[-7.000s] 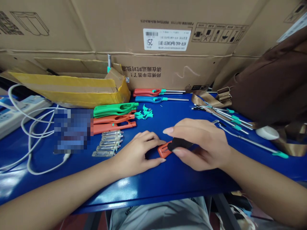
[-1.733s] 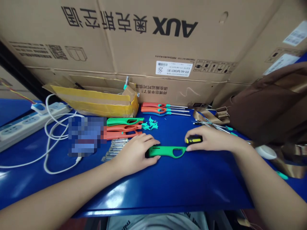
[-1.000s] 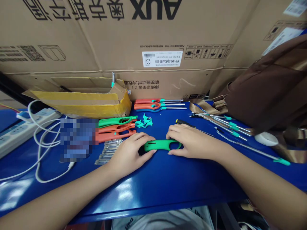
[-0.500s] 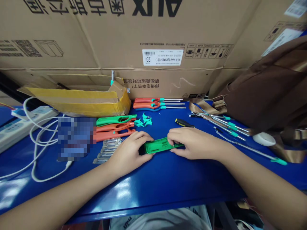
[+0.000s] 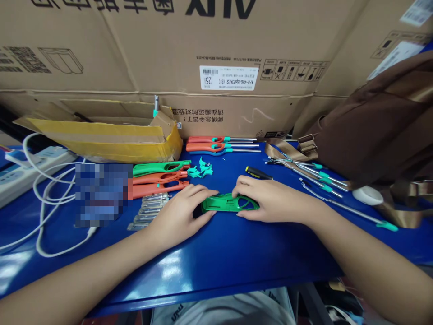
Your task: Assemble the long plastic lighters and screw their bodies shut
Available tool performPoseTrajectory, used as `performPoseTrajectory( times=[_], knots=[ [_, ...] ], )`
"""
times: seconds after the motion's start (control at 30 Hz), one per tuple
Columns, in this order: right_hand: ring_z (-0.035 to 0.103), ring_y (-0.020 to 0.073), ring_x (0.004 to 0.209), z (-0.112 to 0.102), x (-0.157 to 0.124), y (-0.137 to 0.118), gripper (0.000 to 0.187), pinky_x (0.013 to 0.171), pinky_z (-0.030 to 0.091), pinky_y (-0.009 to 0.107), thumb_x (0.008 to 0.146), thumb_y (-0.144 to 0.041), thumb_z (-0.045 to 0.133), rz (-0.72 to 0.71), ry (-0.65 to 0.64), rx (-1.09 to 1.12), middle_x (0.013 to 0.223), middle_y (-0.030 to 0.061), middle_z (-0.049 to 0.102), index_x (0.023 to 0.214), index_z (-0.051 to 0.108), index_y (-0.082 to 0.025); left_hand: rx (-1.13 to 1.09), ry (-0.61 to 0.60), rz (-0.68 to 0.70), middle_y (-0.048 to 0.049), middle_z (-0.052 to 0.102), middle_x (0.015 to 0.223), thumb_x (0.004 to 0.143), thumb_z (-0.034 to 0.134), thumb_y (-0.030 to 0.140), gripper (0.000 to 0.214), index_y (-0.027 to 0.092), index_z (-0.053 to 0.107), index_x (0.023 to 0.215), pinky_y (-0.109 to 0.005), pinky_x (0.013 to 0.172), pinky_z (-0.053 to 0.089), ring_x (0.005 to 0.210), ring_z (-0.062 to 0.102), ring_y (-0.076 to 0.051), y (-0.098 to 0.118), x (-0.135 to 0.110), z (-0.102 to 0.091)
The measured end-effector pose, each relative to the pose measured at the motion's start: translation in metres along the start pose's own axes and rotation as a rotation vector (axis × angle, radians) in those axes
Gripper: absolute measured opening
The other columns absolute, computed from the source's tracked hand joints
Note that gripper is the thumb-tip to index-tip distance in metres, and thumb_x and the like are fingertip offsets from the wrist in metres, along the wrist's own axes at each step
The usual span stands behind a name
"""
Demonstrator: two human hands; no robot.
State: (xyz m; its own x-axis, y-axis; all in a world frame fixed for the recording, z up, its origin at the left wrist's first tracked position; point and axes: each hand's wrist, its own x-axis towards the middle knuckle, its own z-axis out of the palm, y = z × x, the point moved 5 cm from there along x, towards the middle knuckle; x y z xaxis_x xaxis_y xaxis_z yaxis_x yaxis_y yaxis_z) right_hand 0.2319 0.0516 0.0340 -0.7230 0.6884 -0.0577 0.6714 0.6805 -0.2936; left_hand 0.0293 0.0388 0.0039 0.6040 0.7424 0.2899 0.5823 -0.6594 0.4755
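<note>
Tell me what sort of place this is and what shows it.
Probably a small-parts workbench: a row of clear plastic tubes, a black-and-yellow tool handle and a hollow green plastic handle shell are gathered at a glossy blue tabletop.

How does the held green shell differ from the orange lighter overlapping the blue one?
Left hand and right hand hold the green shell; the orange lighter lies untouched. The shell shows its hollow inside, the lighter its outside. The lighter has a metal rod; the shell shows none. Both have a finger opening.
</note>
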Motion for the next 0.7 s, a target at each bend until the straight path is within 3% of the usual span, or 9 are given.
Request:
performPoseTrajectory(
  times=[0.13, 0.3, 0.47, 0.6, 0.7],
  knots=[
    [0.061, 0.0175, 0.081, -0.008, -0.006, 0.004, 0.024, 0.067, 0.042, 0.028, 0.085, -0.028, 0.075, 0.029, -0.041, 0.057, 0.102, 0.0013, 0.065, 0.105, 0.063, -0.023, 0.011, 0.019, -0.013, -0.0077, 0.070, 0.123, 0.096, 0.062, 0.022, 0.038, 0.021, 0.060, 0.134, -0.041, 0.097, 0.054, 0.109, 0.065, -0.024, -0.003, -0.001, 0.000],
    [0.060, 0.0146, 0.080, -0.008, -0.013, -0.003, 0.028, 0.065, 0.041, 0.026, 0.081, -0.024, 0.079, -0.032, -0.140, 0.133, 0.106, -0.0007, 0.063, 0.105, 0.065, -0.025, -0.009, 0.023, -0.039, -0.0075, 0.069, 0.125, 0.099, 0.063, 0.030, 0.035, 0.021, 0.060, 0.133, -0.041, 0.100, 0.054, 0.111, 0.065, -0.024, -0.006, -0.001, 0.002],
    [0.062, 0.0169, 0.083, 0.001, -0.005, -0.003, 0.028, 0.068, 0.042, 0.028, 0.088, -0.042, 0.077, -0.022, -0.147, 0.126, 0.105, 0.0011, 0.065, 0.107, 0.067, -0.024, 0.005, 0.057, -0.020, -0.0094, 0.064, 0.127, 0.102, 0.058, 0.030, 0.033, 0.019, 0.061, 0.133, -0.042, 0.104, 0.051, 0.116, 0.062, -0.024, -0.003, 0.000, -0.002],
    [0.065, 0.0191, 0.087, -0.011, -0.003, 0.008, 0.037, 0.072, 0.045, 0.029, 0.096, -0.056, 0.065, 0.001, -0.033, 0.140, 0.105, 0.0035, 0.070, 0.113, 0.069, -0.024, 0.051, 0.087, 0.019, -0.0090, 0.063, 0.126, 0.103, 0.055, 0.031, 0.028, 0.020, 0.064, 0.128, -0.043, 0.105, 0.048, 0.116, 0.058, -0.024, 0.002, 0.000, -0.007],
    [0.067, 0.0228, 0.091, -0.035, -0.010, 0.030, 0.028, 0.076, 0.045, 0.032, 0.103, -0.041, 0.051, 0.192, 0.147, -0.081, 0.104, 0.0070, 0.074, 0.102, 0.071, -0.022, 0.040, 0.062, 0.062, -0.0085, 0.063, 0.126, 0.101, 0.060, 0.033, 0.025, 0.022, 0.067, 0.123, -0.043, 0.104, 0.048, 0.116, 0.057, -0.024, 0.007, -0.001, -0.005]
  ],
)
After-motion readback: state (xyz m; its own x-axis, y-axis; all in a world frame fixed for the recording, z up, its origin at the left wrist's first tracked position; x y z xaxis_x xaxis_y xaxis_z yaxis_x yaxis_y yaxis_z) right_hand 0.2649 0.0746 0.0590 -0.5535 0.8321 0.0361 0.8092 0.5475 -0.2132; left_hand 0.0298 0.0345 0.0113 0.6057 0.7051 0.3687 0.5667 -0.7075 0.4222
